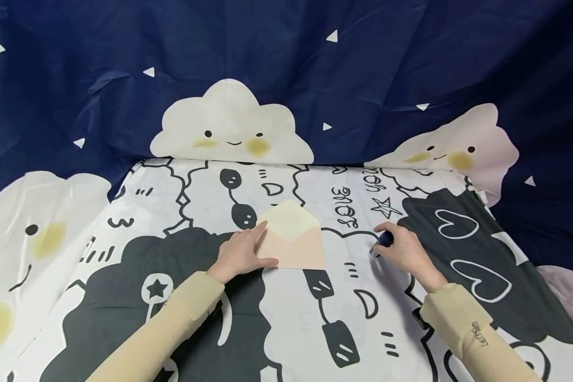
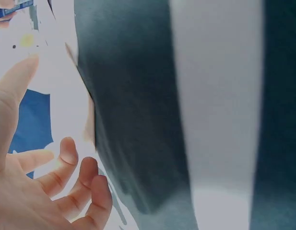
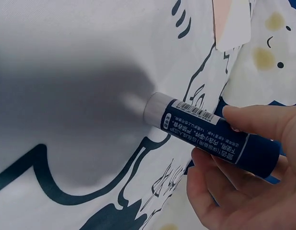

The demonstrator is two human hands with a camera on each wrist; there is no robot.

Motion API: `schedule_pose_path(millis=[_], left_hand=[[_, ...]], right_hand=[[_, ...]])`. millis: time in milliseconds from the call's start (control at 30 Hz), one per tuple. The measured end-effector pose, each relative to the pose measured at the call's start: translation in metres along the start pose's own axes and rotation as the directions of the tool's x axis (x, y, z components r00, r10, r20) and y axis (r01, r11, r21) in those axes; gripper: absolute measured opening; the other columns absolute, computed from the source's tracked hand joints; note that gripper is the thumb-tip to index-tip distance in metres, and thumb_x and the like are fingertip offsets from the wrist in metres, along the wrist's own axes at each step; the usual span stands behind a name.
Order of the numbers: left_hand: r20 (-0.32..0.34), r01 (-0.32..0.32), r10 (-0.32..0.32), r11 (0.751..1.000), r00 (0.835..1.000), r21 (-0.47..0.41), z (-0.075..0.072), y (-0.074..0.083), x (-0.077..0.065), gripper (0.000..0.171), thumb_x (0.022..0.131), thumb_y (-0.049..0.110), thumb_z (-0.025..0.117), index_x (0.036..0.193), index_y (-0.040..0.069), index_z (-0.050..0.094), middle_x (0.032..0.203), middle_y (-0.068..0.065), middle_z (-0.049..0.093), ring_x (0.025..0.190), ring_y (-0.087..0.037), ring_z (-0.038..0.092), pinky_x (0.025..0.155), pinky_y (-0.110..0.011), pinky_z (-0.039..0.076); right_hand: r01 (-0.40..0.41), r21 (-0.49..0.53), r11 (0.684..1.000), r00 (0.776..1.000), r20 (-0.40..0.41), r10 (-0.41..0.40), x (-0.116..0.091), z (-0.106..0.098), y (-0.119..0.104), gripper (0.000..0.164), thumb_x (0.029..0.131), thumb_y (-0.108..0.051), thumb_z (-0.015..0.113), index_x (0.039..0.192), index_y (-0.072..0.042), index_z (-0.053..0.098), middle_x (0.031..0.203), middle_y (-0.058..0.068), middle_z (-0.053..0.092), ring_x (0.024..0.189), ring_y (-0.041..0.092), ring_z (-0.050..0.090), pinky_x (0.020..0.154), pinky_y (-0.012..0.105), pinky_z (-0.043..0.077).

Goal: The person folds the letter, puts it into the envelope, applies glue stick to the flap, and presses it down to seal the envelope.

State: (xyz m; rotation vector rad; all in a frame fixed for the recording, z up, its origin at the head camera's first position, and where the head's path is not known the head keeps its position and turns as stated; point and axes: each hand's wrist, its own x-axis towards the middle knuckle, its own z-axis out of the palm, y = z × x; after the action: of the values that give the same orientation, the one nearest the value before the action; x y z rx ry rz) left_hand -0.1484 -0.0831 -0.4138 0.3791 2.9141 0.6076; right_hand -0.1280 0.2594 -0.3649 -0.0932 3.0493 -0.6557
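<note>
A peach envelope (image 1: 296,250) lies on the patterned cloth, its cream flap (image 1: 288,220) spread out on the far side. My left hand (image 1: 241,249) rests at the envelope's left edge, thumb along the near corner and fingers extended towards the flap. In the left wrist view, the fingers of the left hand (image 2: 47,191) are loosely bent with nothing gripped. My right hand (image 1: 406,252) holds a dark blue glue stick (image 3: 205,127) between thumb and fingers, to the right of the envelope. The tube's pale end tilts down towards the cloth; a barcode and printed text show on its side.
Black-and-white cartoon cloth (image 1: 310,339) covers the surface under both hands. Behind it hangs a dark blue curtain (image 1: 377,69) with white triangles and smiling clouds. Another cloud-printed part (image 1: 43,254) drapes at the left.
</note>
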Motion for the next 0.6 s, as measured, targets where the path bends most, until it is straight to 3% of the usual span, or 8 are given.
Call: schedule_pose_path(millis=[267, 400, 600], left_hand=[[-0.041, -0.052, 0.051, 0.999, 0.998, -0.017, -0.004, 0.01, -0.002, 0.089, 0.07, 0.057, 0.075, 0.144, 0.023, 0.039, 0.118, -0.011, 0.063, 0.101, -0.027, 0.061, 0.062, -0.037, 0.049], [-0.052, -0.066, 0.064, 0.998, 0.997, -0.025, -0.006, 0.014, -0.003, 0.087, 0.069, 0.056, 0.076, 0.143, 0.024, 0.041, 0.113, -0.009, 0.063, 0.099, -0.027, 0.061, 0.062, -0.036, 0.049], [-0.06, -0.081, 0.079, 0.996, 0.995, -0.032, -0.007, 0.018, -0.005, 0.086, 0.069, 0.055, 0.077, 0.141, 0.024, 0.042, 0.092, -0.003, 0.06, 0.086, -0.021, 0.058, 0.056, -0.031, 0.045]], right_hand=[[0.026, 0.045, 0.999, 1.0, -0.002, -0.026, 0.003, 0.004, -0.005, 0.039, 0.079, -0.01, 0.066, 0.117, -0.004, 0.06, 0.097, 0.021, 0.065, 0.073, 0.023, 0.056, 0.062, 0.029, 0.041], [0.06, 0.069, 0.996, 0.998, -0.008, -0.06, 0.005, 0.007, -0.014, 0.038, 0.079, -0.011, 0.068, 0.116, -0.004, 0.061, 0.095, 0.02, 0.066, 0.072, 0.022, 0.057, 0.064, 0.032, 0.043], [0.097, 0.11, 0.989, 0.995, 0.022, -0.1, 0.008, 0.005, -0.033, 0.04, 0.081, -0.01, 0.069, 0.12, -0.004, 0.059, 0.095, 0.02, 0.065, 0.073, 0.02, 0.058, 0.065, 0.029, 0.044]])
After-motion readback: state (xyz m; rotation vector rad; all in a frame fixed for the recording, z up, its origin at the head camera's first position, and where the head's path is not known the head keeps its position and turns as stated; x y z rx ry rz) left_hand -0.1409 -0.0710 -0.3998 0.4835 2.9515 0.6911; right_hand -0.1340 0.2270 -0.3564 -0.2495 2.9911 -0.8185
